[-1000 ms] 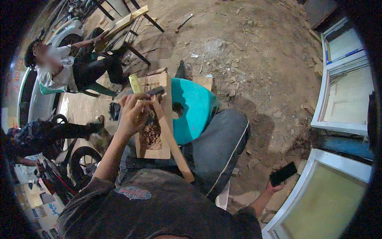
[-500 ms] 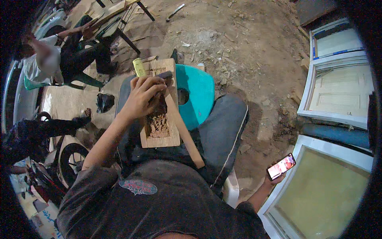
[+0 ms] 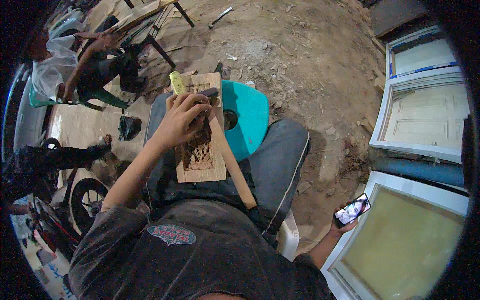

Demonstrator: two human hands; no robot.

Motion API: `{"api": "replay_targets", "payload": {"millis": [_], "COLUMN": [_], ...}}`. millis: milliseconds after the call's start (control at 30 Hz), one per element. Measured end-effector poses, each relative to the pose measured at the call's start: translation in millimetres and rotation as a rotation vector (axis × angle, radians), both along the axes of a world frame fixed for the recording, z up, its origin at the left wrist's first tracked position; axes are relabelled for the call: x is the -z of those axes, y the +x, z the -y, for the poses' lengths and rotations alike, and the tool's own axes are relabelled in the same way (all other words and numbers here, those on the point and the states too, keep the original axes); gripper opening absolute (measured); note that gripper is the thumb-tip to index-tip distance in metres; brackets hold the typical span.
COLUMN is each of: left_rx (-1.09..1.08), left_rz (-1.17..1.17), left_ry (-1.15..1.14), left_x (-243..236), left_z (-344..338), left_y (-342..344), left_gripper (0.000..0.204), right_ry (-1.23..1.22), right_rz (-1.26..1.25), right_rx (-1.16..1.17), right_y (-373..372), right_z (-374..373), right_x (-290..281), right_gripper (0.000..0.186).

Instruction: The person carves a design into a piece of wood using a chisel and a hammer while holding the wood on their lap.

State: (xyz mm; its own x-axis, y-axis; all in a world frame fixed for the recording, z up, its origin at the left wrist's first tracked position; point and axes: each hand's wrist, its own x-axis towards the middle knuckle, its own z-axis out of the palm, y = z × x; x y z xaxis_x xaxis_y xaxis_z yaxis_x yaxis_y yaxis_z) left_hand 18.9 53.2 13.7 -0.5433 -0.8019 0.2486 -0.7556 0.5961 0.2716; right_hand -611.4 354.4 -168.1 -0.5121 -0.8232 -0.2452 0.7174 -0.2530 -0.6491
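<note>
My left hand (image 3: 186, 119) curls its fingers over the dark head of a hammer (image 3: 234, 172), whose flat wooden handle slants down toward my lap. Under that hand lies a wooden block (image 3: 215, 172) with a long carved recess full of wood chips (image 3: 199, 156). Beyond my knuckles sticks up a yellow cylindrical handle (image 3: 177, 83); its lower end is hidden. My right hand (image 3: 343, 225), held out to the right, is closed around a smartphone (image 3: 353, 209) with a lit screen showing a picture.
A turquoise stool (image 3: 247, 120) with a round hole stands between my knees. White framed panels (image 3: 345, 267) lean at right. A seated person (image 3: 55, 75) is at upper left, with a motorcycle wheel (image 3: 90, 200) lower down. Another hammer (image 3: 220, 17) lies on the dirt floor.
The picture on the smartphone's screen is different. The person at upper left has lowered an arm. My left hand stays on the hammer and block, nearly unmoved.
</note>
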Motion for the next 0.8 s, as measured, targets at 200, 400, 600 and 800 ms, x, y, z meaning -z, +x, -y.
{"api": "replay_targets", "payload": {"millis": [200, 400, 600, 800], "left_rx": [-0.004, -0.016, -0.017, -0.022], "left_rz": [-0.018, -0.004, 0.01, 0.011], "left_ry": [-0.015, -0.009, -0.003, 0.003], "left_x": [-2.0, 1.5, -4.0, 0.1], "left_z": [2.5, 1.0, 0.6, 0.1], "left_y": [-6.3, -4.3, -6.6, -5.1], "left_gripper": [0.039, 0.041, 0.042, 0.041], "right_ry": [0.103, 0.017, -0.004, -0.128], "right_rz": [-0.166, -0.012, -0.092, 0.015], "right_rx": [0.059, 0.026, -0.02, -0.115], "right_y": [-11.6, -2.3, -20.8, -32.1], "right_z": [-7.5, -0.5, -6.1, -8.5], "right_x": [5.4, 0.0, 14.6, 26.2], "right_gripper": [0.053, 0.053, 0.056, 0.061]}}
